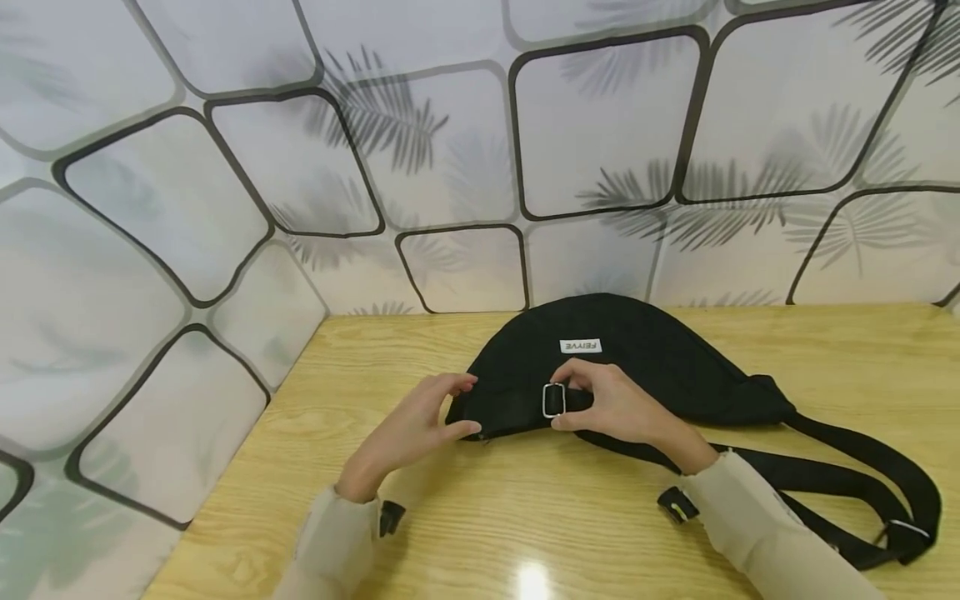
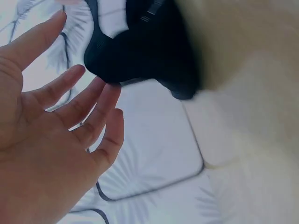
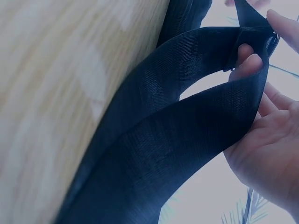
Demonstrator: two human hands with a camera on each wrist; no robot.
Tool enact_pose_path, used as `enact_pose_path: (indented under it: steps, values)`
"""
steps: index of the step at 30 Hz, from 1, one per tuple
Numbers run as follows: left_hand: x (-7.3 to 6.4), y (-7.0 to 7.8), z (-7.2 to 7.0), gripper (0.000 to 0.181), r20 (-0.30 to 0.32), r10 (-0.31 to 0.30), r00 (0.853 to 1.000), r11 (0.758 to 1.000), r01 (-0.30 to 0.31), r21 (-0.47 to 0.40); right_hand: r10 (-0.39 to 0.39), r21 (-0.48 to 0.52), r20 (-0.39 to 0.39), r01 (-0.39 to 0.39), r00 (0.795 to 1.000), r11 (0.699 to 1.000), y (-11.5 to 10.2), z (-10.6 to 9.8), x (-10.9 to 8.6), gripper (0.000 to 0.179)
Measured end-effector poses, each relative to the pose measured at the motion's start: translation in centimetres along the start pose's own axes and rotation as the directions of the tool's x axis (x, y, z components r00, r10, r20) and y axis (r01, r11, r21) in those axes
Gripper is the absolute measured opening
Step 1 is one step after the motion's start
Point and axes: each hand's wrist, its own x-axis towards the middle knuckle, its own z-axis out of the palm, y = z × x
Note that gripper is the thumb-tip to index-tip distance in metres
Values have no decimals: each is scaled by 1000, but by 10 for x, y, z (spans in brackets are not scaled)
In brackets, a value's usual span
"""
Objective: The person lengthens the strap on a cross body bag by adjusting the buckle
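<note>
A black waist bag (image 1: 611, 321) with a small white label (image 1: 581, 346) lies on the table against the back wall. With thumb and fingers, my right hand (image 1: 611, 404) pinches a silver rectangular metal buckle (image 1: 545, 401) and its black strap above the bag's front edge. In the right wrist view the strap (image 3: 187, 121) loops past that hand's fingers. My left hand (image 1: 408, 421) is at the bag's left end, thumb and fingers spread apart. The left wrist view shows its loosely extended fingers (image 2: 86, 109) at the black fabric; firm contact is hard to tell.
The strap's long loop (image 1: 862, 433) trails to the right, with a second metal slider (image 1: 909, 528) on it. Light wood table (image 1: 450, 533) lies in front. A wall covering (image 1: 450, 150) with leaf patterns rises behind and at the left. Black wrist bands (image 1: 678, 504) show at the sleeves.
</note>
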Motion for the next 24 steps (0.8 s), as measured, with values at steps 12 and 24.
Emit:
enact_pose_path:
  steps: [12, 24]
  values:
    - [40, 28, 21, 64, 152, 86, 985, 993, -98, 70, -10, 5, -3, 10, 1000, 1000, -1, 1, 0, 43]
    - [55, 36, 40, 48, 121, 75, 990, 988, -90, 124, -7, 8, 11, 7, 1000, 1000, 0, 1, -1, 42]
